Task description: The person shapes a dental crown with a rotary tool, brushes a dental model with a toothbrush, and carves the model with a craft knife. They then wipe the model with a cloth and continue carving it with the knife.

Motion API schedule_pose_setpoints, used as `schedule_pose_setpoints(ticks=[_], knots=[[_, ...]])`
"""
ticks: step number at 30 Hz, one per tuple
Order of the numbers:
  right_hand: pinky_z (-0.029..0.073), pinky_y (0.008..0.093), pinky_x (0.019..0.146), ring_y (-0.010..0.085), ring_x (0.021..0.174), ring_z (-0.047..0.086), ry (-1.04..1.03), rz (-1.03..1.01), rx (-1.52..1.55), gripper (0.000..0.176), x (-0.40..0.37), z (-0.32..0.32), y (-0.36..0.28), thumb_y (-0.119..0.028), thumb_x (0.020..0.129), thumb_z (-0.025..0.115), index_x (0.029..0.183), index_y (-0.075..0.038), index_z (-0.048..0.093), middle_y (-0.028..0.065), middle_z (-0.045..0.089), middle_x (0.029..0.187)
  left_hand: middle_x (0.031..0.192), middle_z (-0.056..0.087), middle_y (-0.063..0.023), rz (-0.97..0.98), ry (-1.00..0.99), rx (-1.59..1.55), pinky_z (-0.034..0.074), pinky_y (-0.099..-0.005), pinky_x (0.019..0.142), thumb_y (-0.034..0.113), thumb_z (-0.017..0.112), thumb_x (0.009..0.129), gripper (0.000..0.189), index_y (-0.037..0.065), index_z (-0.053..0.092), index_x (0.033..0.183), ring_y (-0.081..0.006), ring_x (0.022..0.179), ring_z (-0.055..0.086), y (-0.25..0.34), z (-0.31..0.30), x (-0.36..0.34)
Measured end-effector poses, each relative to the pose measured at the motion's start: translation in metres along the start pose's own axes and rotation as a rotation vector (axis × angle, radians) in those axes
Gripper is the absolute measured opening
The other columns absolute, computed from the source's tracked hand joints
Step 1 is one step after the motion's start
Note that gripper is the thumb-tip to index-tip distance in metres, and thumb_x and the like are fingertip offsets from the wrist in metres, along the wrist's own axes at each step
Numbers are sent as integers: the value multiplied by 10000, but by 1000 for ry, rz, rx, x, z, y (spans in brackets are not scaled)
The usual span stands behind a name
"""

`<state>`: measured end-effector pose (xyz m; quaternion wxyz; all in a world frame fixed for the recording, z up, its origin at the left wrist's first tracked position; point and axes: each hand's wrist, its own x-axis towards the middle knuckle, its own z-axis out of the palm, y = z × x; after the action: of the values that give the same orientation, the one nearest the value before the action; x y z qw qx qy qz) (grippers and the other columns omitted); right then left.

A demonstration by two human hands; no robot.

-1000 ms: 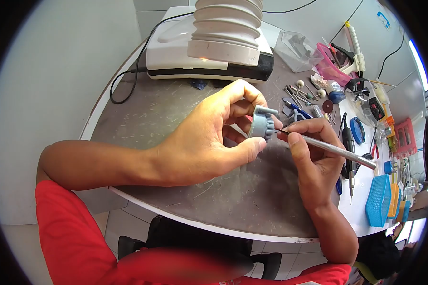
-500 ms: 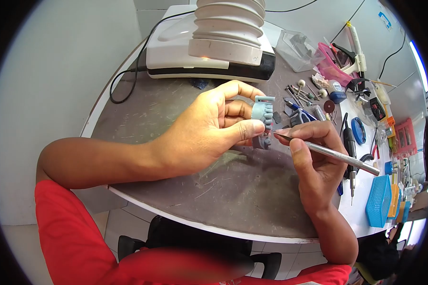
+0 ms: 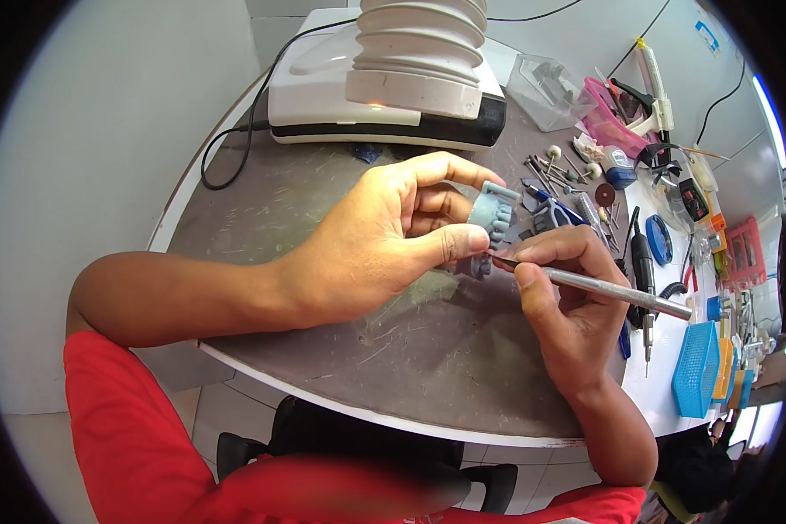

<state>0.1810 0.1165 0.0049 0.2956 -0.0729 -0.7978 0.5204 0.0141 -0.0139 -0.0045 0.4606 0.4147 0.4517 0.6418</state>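
A blue-grey dental model (image 3: pixel 491 214) with a row of teeth is pinched between the thumb and fingers of my left hand (image 3: pixel 393 218). Its lower part shows beneath my thumb, and my fingers cover its back. In my right hand (image 3: pixel 576 301), a silver-handled craft knife (image 3: pixel 616 286) is held like a pen, its handle slanting down to the right. The knife's dark tip meets the model just below my left thumb. Both hands are above the grey bench mat (image 3: pixel 410 367).
A white machine with a black front (image 3: pixel 358 113) stands at the back under a ribbed white hose (image 3: pixel 419 57). Rotary burs (image 3: pixel 550 170), a pink tray (image 3: pixel 616 122) and a clear container (image 3: pixel 546 92) lie right of it. Farther right are a rotary handpiece (image 3: pixel 644 271) and a blue basket (image 3: pixel 696 371).
The dental model has tilted and shifted slightly right in my left hand. My right hand has moved a little left with the craft knife, its tip lower along the model.
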Motion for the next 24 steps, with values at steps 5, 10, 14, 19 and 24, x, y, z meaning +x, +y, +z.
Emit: schedule_pose_setpoints(ticks=[5,10,14,19,24], knots=[[482,219,692,84,769,605,13,-55,-70,116,0,-2,1,37,805,673,913,32,632,72,638,870,1066,645,-80,42,-5,43,527,-278,884,36,621,909,442,16,461,1321,-115,997,611,6,2,-1],[475,218,689,90,771,603,86,-21,-11,114,2,2,4,38,806,675,911,24,634,68,633,867,1096,632,-77,119,-18,120,523,-277,898,28,639,892,502,3,433,1349,-118,1018,596,2,2,1],[507,230,735,106,809,616,16,-104,-54,146,4,-2,8,73,783,656,916,28,619,84,628,892,1116,624,-78,48,-29,66,511,-274,910,27,645,886,539,3,415,1372,-114,1031,585,3,1,0],[533,258,784,125,845,633,-8,-173,-93,178,4,1,7,97,761,636,924,34,605,99,631,919,1110,616,-69,68,-63,193,471,-255,927,35,611,914,571,7,366,1429,-106,1027,573,3,0,0],[530,251,762,129,862,643,40,-184,-67,167,4,4,6,88,767,637,920,30,603,108,642,931,1118,610,-60,21,-64,105,466,-255,924,36,574,938,546,9,358,1438,-104,1031,567,0,-2,0]])
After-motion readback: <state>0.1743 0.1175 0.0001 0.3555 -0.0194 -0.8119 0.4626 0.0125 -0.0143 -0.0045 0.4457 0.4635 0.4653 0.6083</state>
